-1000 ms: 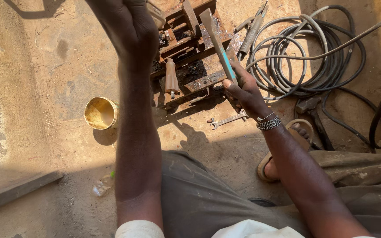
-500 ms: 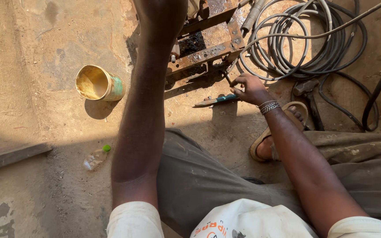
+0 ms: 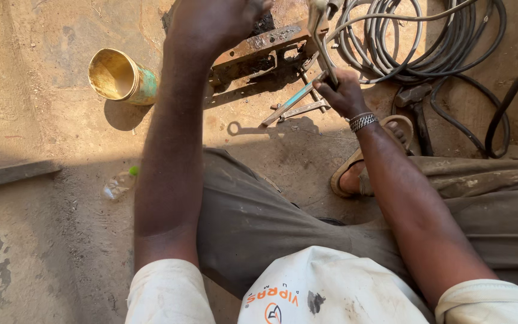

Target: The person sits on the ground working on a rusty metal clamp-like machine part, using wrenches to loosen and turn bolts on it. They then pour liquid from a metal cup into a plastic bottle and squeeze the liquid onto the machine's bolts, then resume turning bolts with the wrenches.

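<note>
My left hand (image 3: 211, 24) reaches forward to the top of the view, fingers curled onto a rusty metal frame (image 3: 259, 51) lying on the dirt floor. My right hand (image 3: 343, 93) is closed around a slim grey metal tool (image 3: 324, 45) that rises to the frame's right end. A teal-handled flat tool (image 3: 292, 102) slants along the ground with its upper end at that hand's fingers. A ring spanner (image 3: 253, 123) lies on the ground just beside it. A metal bracelet (image 3: 364, 122) circles my right wrist.
A yellow-green tin can (image 3: 121, 75) lies tipped at the left. Coiled grey cable (image 3: 433, 42) fills the top right, with a hammer (image 3: 415, 102) and black hose (image 3: 511, 102) nearby. My sandalled foot (image 3: 361, 171), a crushed plastic bottle (image 3: 118, 183) and a flat bar (image 3: 13, 174) are on the floor.
The view has dropped toward my lap. My right hand laid the teal-handled tool on the ground, then closed on the slim metal tool at the frame. My left hand stayed on the frame.
</note>
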